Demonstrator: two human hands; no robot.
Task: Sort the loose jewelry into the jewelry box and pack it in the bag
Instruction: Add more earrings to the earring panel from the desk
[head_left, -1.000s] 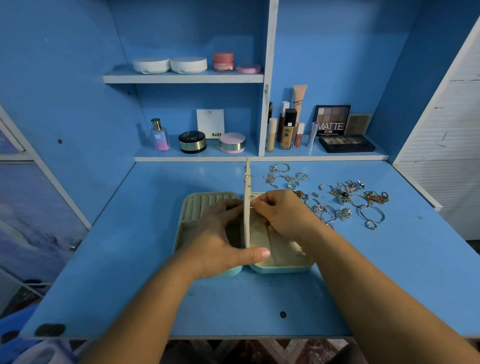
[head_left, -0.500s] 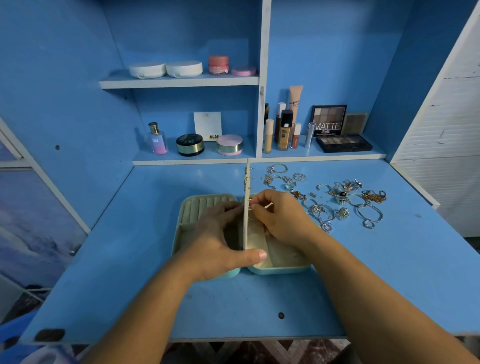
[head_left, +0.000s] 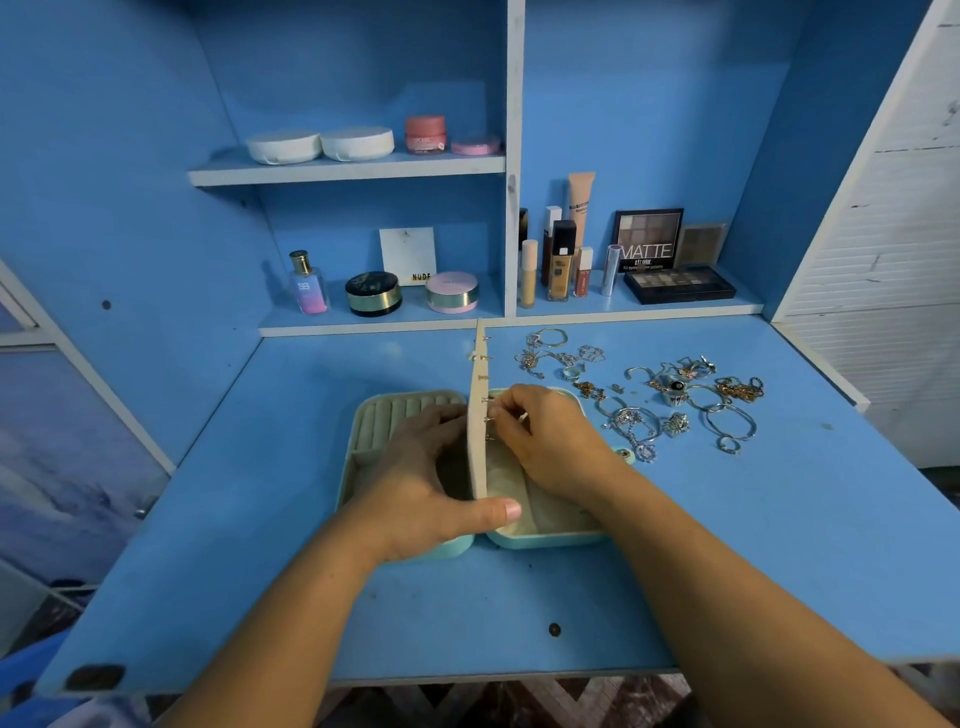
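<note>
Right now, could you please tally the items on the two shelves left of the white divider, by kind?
Round compacts: 5
Pink jar: 1
Perfume bottle: 1
White NUDE card: 1
Total: 8

A blue desk (head_left: 779, 545) carries an open mint-green jewelry box (head_left: 545, 540) near its middle. Just right of the box, loose jewelry (head_left: 675, 400) lies scattered on the desktop: silver and gold chains, rings, bangles.
</note>
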